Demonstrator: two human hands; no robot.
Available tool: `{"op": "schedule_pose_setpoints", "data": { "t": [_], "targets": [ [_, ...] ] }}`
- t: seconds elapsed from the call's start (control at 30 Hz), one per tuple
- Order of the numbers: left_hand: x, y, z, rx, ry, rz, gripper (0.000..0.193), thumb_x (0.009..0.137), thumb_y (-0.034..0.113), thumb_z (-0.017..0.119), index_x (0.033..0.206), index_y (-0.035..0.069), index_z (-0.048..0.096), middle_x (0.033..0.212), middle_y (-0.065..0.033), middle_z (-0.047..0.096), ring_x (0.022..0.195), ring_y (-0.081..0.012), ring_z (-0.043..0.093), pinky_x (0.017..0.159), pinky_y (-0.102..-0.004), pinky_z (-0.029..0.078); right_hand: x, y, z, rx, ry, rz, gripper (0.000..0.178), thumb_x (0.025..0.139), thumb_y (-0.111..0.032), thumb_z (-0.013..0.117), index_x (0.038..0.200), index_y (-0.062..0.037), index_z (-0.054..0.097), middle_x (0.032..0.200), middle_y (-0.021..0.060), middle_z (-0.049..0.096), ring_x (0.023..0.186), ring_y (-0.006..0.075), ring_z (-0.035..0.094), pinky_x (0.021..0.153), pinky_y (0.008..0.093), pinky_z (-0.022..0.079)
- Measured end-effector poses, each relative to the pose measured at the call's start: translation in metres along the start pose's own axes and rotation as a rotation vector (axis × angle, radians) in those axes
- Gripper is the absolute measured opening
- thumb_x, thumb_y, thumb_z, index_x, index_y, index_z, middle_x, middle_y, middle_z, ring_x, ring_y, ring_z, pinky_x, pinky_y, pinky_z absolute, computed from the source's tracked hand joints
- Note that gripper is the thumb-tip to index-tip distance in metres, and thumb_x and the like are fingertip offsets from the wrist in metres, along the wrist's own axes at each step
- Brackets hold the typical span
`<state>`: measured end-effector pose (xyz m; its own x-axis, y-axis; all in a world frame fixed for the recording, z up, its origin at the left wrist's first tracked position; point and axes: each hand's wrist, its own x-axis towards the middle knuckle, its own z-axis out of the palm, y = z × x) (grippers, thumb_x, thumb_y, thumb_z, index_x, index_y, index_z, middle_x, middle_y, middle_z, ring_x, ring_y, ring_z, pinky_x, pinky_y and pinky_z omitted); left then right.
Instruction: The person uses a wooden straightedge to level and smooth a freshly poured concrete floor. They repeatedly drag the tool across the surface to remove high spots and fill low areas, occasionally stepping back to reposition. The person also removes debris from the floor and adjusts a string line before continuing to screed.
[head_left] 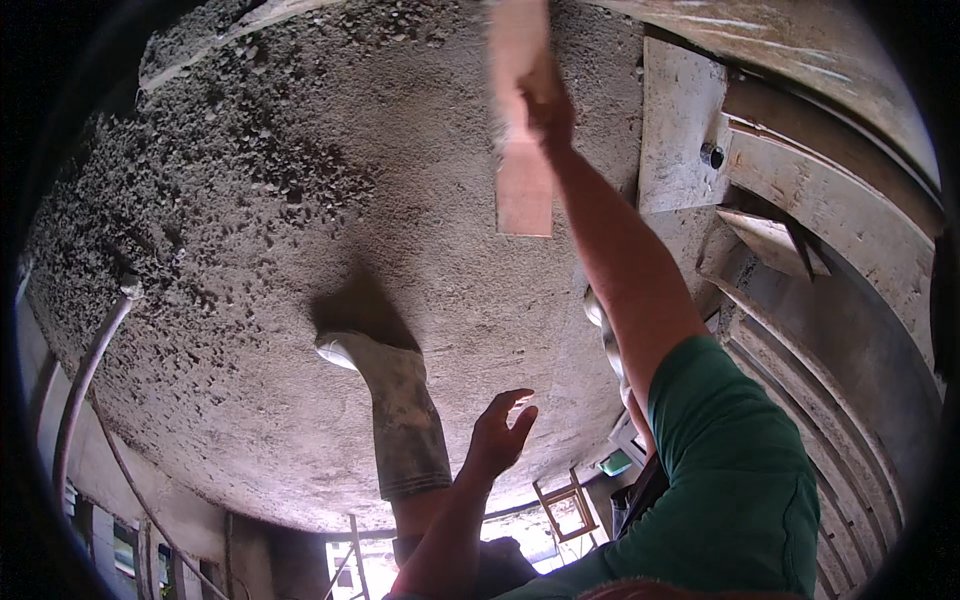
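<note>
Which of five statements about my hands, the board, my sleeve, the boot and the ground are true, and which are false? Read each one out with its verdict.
1. The right hand grips a reddish board. True.
2. The left hand grips the board too. False: it is well apart from the board, and no tool shows in it.
3. The sleeve on the right arm is white. False: it is green.
4. A greyish boot shows to the left of the left hand. True.
5. The ground is equally smooth all over. False: toward the picture's left it is lumpy and rough.
</note>
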<state>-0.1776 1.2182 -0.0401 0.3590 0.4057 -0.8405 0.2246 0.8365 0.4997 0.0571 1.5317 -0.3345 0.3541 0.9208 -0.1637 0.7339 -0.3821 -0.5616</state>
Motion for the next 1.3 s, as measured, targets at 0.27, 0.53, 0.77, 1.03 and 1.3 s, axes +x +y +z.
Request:
{"op": "schedule_pose_setpoints", "data": {
  "t": [0.27,0.53,0.77,1.03,1.3],
  "targets": [
    [-0.008,0.004,-0.014,-0.047,0.042,0.039,0.033,0.090,0.025,0.062,0.117,0.006,0.059,0.113,-0.0124,0.062,0.106,-0.0222,0.061,0.093,-0.0343,0.046,-0.012,0.012,-0.003,0.814,0.301,0.129,0.052,0.084,-0.006,0.064,0.132,-0.0098,0.044,0.114,0.0128,0.057,0.097,0.0238,0.057,0.081,0.0319,0.049],
    [-0.018,0.002,-0.032,-0.110,0.038,0.043,0.033,0.090,0.024,0.062,0.118,0.006,0.058,0.112,-0.0132,0.063,0.106,-0.0215,0.061,0.092,-0.0342,0.046,-0.024,-0.069,0.049,0.210,0.089,-0.080,0.054,0.083,-0.031,0.067,0.129,-0.0119,0.048,0.099,0.0136,0.065,0.070,0.0231,0.062,0.057,0.0366,0.049],
    [-0.015,0.006,-0.041,-0.109,0.052,0.063,0.036,0.091,0.028,0.060,0.118,0.004,0.058,0.114,-0.0163,0.062,0.107,-0.0259,0.060,0.091,-0.0353,0.046,-0.102,-0.180,0.096,0.173,-0.287,-0.125,0.066,0.082,-0.041,0.063,0.139,-0.0197,0.037,0.100,0.0216,0.065,0.092,0.0411,0.062,0.078,0.0500,0.050],
    [-0.014,0.008,-0.038,-0.166,0.052,0.030,0.037,0.090,0.029,0.060,0.118,0.005,0.058,0.115,-0.0156,0.061,0.108,-0.0271,0.060,0.092,-0.0356,0.046,-0.056,-0.088,0.034,0.345,0.066,0.183,0.064,0.080,-0.016,0.070,0.134,-0.0039,0.040,0.122,0.0161,0.058,0.111,0.0281,0.056,0.095,0.0370,0.045],
    [-0.016,0.014,-0.048,-0.170,0.067,0.067,0.034,0.090,0.024,0.061,0.118,0.004,0.057,0.115,-0.0148,0.061,0.109,-0.0252,0.059,0.094,-0.0354,0.045,-0.053,-0.172,0.110,0.242,0.010,-0.026,0.068,0.079,-0.021,0.071,0.137,-0.0042,0.039,0.127,0.0181,0.055,0.116,0.0328,0.054,0.096,0.0376,0.043]
  ]
}}
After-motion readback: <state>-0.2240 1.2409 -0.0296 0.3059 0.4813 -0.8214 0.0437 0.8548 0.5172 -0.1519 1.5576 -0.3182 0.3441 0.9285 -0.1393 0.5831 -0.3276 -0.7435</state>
